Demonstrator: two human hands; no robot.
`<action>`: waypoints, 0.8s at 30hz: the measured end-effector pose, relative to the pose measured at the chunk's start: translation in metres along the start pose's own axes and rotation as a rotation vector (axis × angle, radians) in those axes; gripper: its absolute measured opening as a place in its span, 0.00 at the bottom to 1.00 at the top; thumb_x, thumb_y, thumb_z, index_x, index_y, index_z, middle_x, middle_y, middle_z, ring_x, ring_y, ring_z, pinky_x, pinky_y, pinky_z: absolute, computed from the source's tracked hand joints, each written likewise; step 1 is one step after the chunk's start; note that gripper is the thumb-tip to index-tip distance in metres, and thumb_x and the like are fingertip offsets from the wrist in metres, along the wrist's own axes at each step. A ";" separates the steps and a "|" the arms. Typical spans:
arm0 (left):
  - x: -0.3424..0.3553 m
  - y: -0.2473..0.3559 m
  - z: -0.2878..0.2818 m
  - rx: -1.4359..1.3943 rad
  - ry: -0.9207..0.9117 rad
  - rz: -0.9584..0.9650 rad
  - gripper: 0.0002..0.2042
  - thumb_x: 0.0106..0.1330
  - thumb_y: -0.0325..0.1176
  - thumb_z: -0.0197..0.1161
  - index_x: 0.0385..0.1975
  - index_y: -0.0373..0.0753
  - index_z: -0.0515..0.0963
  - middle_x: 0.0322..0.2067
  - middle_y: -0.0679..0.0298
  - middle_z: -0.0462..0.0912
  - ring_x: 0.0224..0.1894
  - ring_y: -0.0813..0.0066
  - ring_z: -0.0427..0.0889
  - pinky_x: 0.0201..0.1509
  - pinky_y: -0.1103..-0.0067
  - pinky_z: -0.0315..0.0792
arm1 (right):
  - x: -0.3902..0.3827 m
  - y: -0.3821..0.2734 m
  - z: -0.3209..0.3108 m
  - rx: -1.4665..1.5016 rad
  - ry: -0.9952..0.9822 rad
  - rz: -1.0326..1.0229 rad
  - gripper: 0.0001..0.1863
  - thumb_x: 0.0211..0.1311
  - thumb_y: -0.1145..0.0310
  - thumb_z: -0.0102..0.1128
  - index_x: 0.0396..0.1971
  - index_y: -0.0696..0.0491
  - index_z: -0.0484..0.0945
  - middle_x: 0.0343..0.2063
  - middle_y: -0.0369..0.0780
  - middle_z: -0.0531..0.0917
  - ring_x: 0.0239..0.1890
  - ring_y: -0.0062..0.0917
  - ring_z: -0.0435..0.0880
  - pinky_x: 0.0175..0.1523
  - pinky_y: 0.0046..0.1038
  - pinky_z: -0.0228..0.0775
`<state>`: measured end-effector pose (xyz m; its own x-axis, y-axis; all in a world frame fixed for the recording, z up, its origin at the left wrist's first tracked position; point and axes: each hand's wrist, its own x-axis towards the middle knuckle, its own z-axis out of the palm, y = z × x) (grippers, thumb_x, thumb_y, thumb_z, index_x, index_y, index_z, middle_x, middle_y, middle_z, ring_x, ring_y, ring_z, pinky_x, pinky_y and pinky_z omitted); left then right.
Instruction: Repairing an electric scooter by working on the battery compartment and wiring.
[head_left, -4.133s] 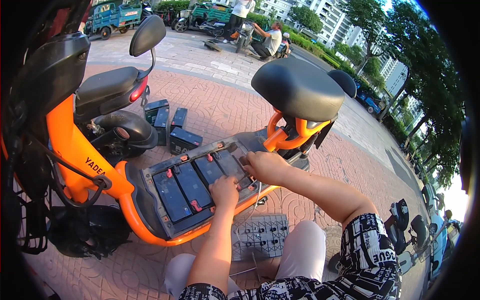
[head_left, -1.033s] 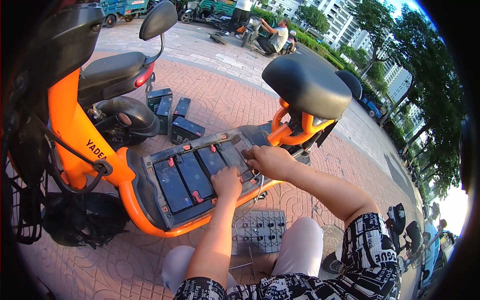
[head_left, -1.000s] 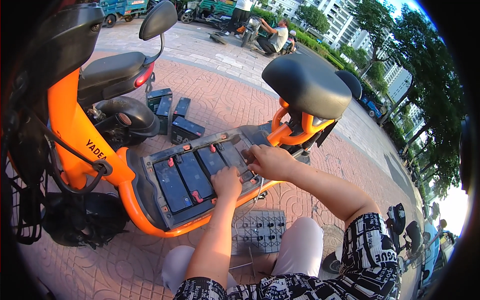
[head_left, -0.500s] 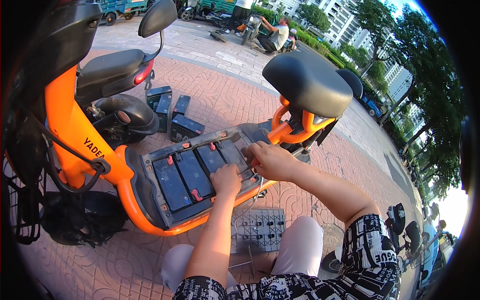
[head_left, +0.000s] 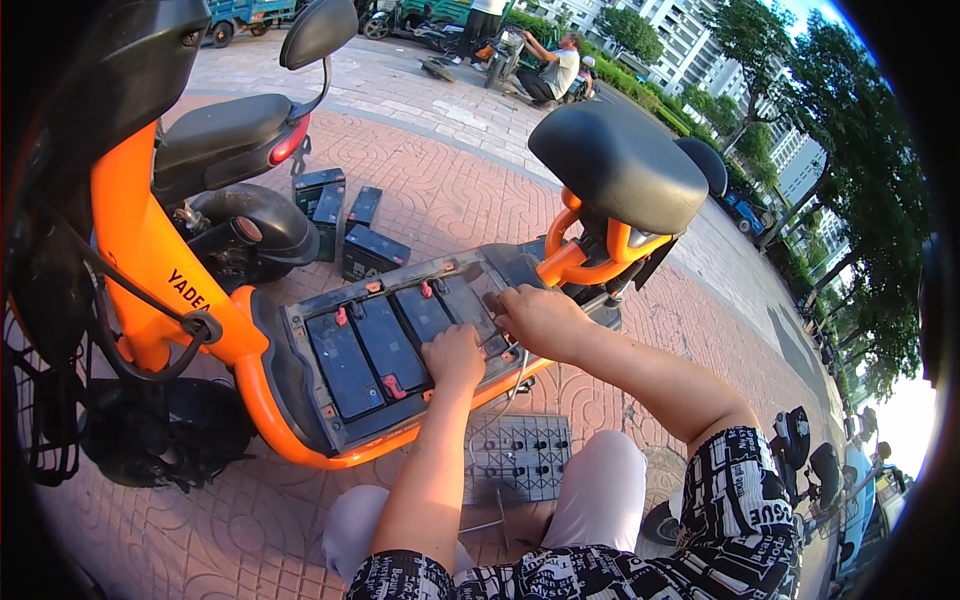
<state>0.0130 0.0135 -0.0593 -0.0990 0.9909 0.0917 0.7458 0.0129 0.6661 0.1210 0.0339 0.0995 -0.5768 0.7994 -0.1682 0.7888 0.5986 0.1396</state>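
Orange paint marks the scooter (head_left: 135,235), its floor bay (head_left: 405,280) uncovered at mid-frame. Four blue-black, flat-topped batteries (head_left: 345,370) lie side by side in it, with three red caps (head_left: 391,386) showing clearly. The left hand (head_left: 455,355), fingers curled, covers the lower ends of the right-hand pair. The right hand (head_left: 540,318), fingers bent together, hides part of the bay's right end; I cannot tell whether either hand grips anything. One black seat (head_left: 620,165) rises at upper right of centre. One gridded panel (head_left: 515,460) lies at lower centre. At least four loose batteries (head_left: 375,250) stand upper left of centre, near a second scooter (head_left: 225,135).
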 end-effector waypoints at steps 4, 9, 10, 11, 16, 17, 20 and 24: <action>0.000 0.000 0.002 0.014 0.009 0.000 0.08 0.56 0.39 0.69 0.32 0.47 0.79 0.36 0.67 0.82 0.43 0.63 0.81 0.48 0.63 0.67 | 0.000 0.000 -0.006 0.014 -0.077 0.079 0.19 0.60 0.59 0.59 0.43 0.58 0.74 0.42 0.49 0.78 0.41 0.43 0.84 0.45 0.38 0.77; 0.001 0.002 0.000 0.023 -0.011 -0.011 0.09 0.56 0.39 0.70 0.33 0.47 0.79 0.37 0.67 0.82 0.44 0.64 0.81 0.49 0.63 0.67 | -0.005 0.009 0.002 -0.028 0.074 -0.118 0.20 0.63 0.56 0.58 0.43 0.58 0.74 0.41 0.49 0.80 0.42 0.43 0.84 0.46 0.38 0.77; 0.001 0.003 0.000 0.030 -0.014 -0.011 0.09 0.56 0.39 0.69 0.34 0.47 0.79 0.37 0.67 0.82 0.44 0.64 0.81 0.49 0.63 0.67 | -0.005 0.011 0.004 -0.026 0.035 -0.098 0.20 0.62 0.56 0.59 0.44 0.58 0.74 0.41 0.49 0.80 0.43 0.43 0.84 0.46 0.38 0.77; 0.001 0.003 0.000 0.030 -0.015 -0.012 0.09 0.56 0.39 0.69 0.34 0.47 0.79 0.37 0.67 0.82 0.44 0.64 0.81 0.49 0.63 0.67 | -0.003 0.009 0.004 -0.025 0.034 -0.099 0.20 0.62 0.56 0.59 0.44 0.58 0.74 0.41 0.49 0.80 0.43 0.43 0.84 0.46 0.38 0.77; 0.000 0.000 0.001 0.030 0.000 -0.010 0.09 0.56 0.38 0.69 0.34 0.47 0.79 0.38 0.67 0.81 0.44 0.64 0.80 0.49 0.63 0.66 | -0.003 0.000 -0.004 0.038 -0.028 0.020 0.21 0.57 0.61 0.64 0.46 0.58 0.73 0.43 0.49 0.77 0.42 0.43 0.83 0.46 0.38 0.77; 0.000 0.001 0.001 0.029 0.000 -0.009 0.09 0.56 0.38 0.69 0.34 0.47 0.79 0.38 0.67 0.81 0.44 0.64 0.80 0.49 0.63 0.66 | -0.004 0.000 -0.005 0.037 -0.027 0.021 0.21 0.57 0.61 0.64 0.46 0.58 0.73 0.43 0.49 0.77 0.42 0.43 0.83 0.46 0.38 0.77; 0.000 0.002 0.000 0.034 -0.010 -0.012 0.09 0.56 0.38 0.69 0.35 0.47 0.79 0.38 0.67 0.81 0.44 0.64 0.80 0.49 0.63 0.66 | -0.006 0.002 -0.006 0.008 0.094 -0.141 0.19 0.58 0.63 0.62 0.45 0.59 0.73 0.41 0.49 0.79 0.42 0.43 0.83 0.46 0.38 0.77; 0.000 0.003 -0.001 0.040 -0.024 -0.019 0.09 0.57 0.39 0.68 0.35 0.47 0.79 0.38 0.67 0.81 0.45 0.64 0.80 0.50 0.63 0.66 | 0.000 0.006 -0.001 0.035 0.017 -0.064 0.17 0.57 0.65 0.61 0.42 0.60 0.73 0.41 0.49 0.79 0.42 0.44 0.83 0.45 0.38 0.77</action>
<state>0.0145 0.0137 -0.0559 -0.0980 0.9933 0.0616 0.7699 0.0364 0.6371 0.1250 0.0375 0.1013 -0.6292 0.7608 -0.1592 0.7574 0.6461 0.0944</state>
